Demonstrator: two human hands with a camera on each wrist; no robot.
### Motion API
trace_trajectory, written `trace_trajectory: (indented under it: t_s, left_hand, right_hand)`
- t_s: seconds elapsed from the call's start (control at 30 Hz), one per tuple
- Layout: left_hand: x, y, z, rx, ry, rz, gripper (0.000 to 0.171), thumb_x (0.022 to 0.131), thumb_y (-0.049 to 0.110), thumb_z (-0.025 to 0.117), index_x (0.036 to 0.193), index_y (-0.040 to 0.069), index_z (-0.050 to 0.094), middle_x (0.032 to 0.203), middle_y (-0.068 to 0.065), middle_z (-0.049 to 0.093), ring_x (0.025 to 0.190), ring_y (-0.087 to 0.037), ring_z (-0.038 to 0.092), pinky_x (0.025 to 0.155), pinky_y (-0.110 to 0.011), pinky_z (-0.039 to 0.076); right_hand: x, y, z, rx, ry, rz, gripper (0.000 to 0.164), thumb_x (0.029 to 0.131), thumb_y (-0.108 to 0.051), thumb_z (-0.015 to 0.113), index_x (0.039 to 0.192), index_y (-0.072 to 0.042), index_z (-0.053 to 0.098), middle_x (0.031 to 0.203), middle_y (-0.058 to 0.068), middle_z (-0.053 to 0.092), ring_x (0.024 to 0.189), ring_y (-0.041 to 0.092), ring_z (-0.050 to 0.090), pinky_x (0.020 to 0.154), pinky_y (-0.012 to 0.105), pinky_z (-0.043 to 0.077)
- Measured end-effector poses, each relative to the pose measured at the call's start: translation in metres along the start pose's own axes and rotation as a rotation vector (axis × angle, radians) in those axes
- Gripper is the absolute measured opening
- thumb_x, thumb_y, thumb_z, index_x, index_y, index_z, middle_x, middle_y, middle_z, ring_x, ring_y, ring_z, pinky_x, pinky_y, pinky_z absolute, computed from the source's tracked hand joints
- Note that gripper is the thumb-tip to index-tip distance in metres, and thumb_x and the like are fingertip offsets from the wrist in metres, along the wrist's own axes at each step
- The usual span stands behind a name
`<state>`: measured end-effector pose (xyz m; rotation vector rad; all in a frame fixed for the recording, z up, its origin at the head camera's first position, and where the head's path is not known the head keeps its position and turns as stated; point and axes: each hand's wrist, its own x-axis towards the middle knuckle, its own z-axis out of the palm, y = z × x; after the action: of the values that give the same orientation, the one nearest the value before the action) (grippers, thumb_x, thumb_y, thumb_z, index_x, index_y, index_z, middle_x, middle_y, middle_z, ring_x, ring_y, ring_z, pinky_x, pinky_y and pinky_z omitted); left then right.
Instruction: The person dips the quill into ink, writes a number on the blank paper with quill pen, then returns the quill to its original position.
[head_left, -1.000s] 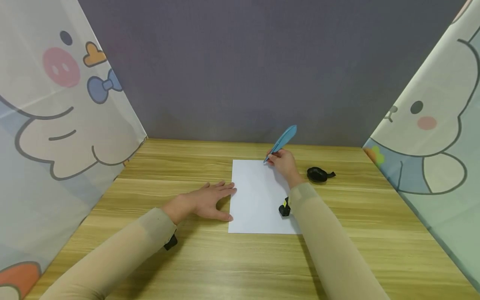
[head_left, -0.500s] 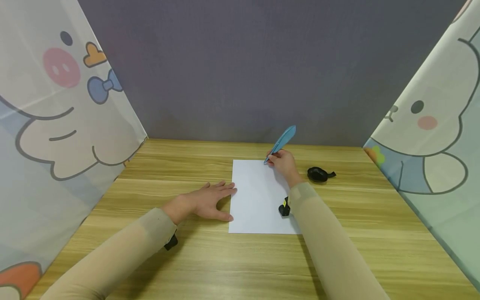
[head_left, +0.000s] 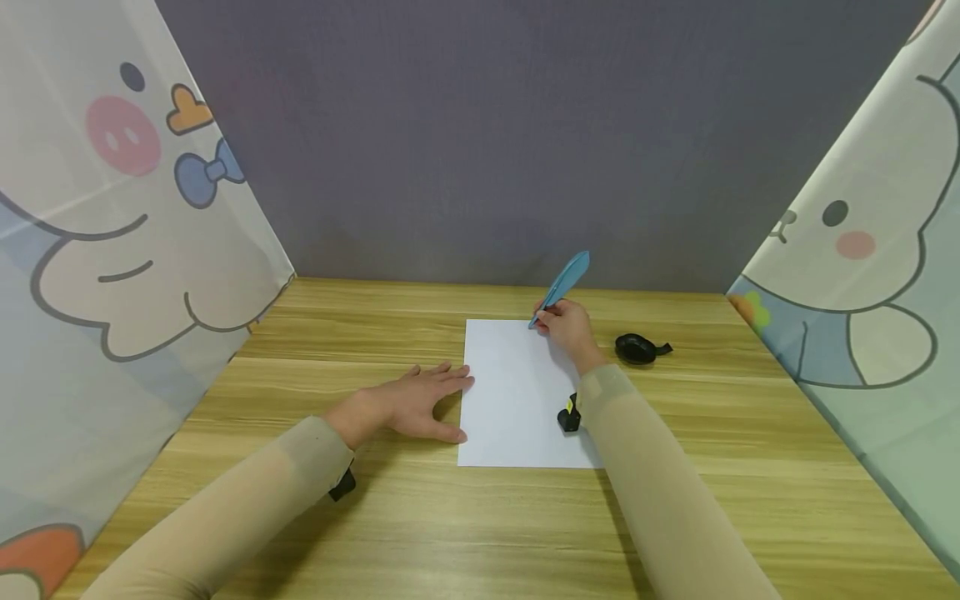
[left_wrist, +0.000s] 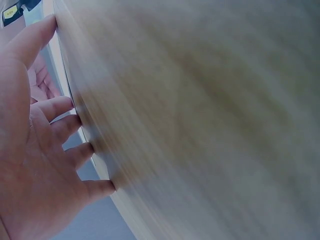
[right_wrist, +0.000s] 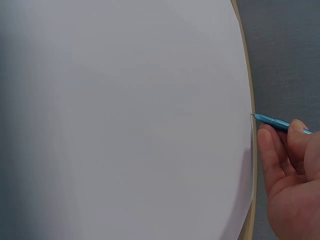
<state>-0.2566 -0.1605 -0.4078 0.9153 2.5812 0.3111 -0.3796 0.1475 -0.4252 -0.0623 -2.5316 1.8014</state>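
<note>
A blue pen with a feather-shaped top [head_left: 567, 277] is pinched between the thumb and fingers of my right hand [head_left: 567, 325]. Its tip [right_wrist: 253, 115] meets the far edge of a white sheet of paper [head_left: 510, 392], as the right wrist view shows. No clear marks are visible on the sheet. My left hand [head_left: 420, 404] lies with spread fingers at the paper's left edge, its fingertips and thumb touching there. In the left wrist view the same hand [left_wrist: 40, 145] has its fingertips down on the surface. My right forearm hides the paper's lower right corner.
A small black oval object with a short tail [head_left: 636, 349] lies on the wooden table [head_left: 360, 533], right of my right hand. A dark grey panel [head_left: 480, 142] stands behind the table. Cartoon-printed cloths [head_left: 885, 333] hang on both sides.
The pen's feather top has tipped slightly left, and its tip has shifted a little toward me. My left hand stays in place on the paper's edge.
</note>
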Motion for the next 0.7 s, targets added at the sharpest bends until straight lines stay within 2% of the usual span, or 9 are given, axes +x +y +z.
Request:
trace_trajectory:
  t_s: [0.27, 0.5, 0.7]
  left_hand:
    - [0.0009, -0.0014, 0.0014, 0.009, 0.000, -0.005, 0.101, 0.099, 0.070, 0.067, 0.177, 0.021, 0.025, 0.186, 0.002, 0.013, 0.174, -0.031, 0.008, 0.136, -0.070, 0.010]
    - [0.0014, -0.0014, 0.0017, 0.014, 0.000, -0.010, 0.101, 0.099, 0.071, 0.067, 0.177, 0.022, 0.025, 0.186, 0.003, 0.013, 0.174, -0.030, 0.008, 0.137, -0.070, 0.010]
    - [0.0014, -0.0017, 0.0019, 0.013, 0.001, -0.005, 0.101, 0.099, 0.071, 0.067, 0.177, 0.022, 0.025, 0.186, 0.003, 0.013, 0.174, -0.030, 0.008, 0.136, -0.071, 0.010]
  right_hand:
    - [0.0012, 0.0014, 0.0003, -0.011, 0.005, -0.007, 0.029, 0.113, -0.010, 0.062, 0.136, 0.006, 0.071, 0.133, 0.029, 0.073, 0.117, 0.036, 0.075, 0.089, 0.028, 0.065]
    - [0.0000, -0.0003, -0.0001, -0.032, 0.004, -0.007, 0.029, 0.113, -0.011, 0.062, 0.136, 0.005, 0.071, 0.133, 0.028, 0.074, 0.118, 0.037, 0.075, 0.096, 0.036, 0.066]
    - [0.0001, 0.0001, 0.0000, -0.039, -0.004, -0.002, 0.031, 0.114, -0.013, 0.061, 0.138, 0.005, 0.070, 0.135, 0.027, 0.073, 0.121, 0.038, 0.074, 0.097, 0.036, 0.066]
